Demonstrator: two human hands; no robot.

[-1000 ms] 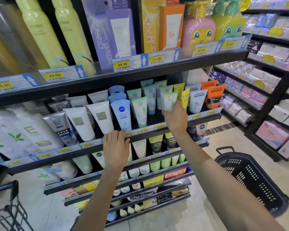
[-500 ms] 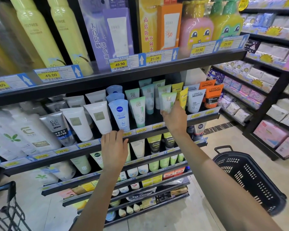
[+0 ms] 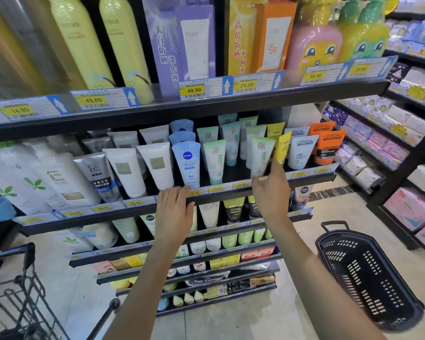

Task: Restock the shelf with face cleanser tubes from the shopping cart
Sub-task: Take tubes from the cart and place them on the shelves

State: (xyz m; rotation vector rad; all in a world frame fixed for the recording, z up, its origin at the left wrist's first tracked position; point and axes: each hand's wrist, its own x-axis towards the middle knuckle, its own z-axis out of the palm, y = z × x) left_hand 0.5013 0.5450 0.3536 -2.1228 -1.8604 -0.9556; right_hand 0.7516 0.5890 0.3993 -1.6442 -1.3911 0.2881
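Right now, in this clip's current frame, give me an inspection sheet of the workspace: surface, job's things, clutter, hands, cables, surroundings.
Surface: black shelf with price tags along its front edge, rows of upright tubes on it.
Job's things: green-white tube gripped at its lower end, tilted in the front row beside a yellow tube; cart at lower left, contents not visible.
Clutter: nothing seen.
Hands: right hand holds the green-white tube; left hand open, fingers at the shelf edge below the Nivea tube.
Cables: nothing seen.
Surroundings: black basket on the floor to the right; sunscreen bottles above; another shelving unit far right.
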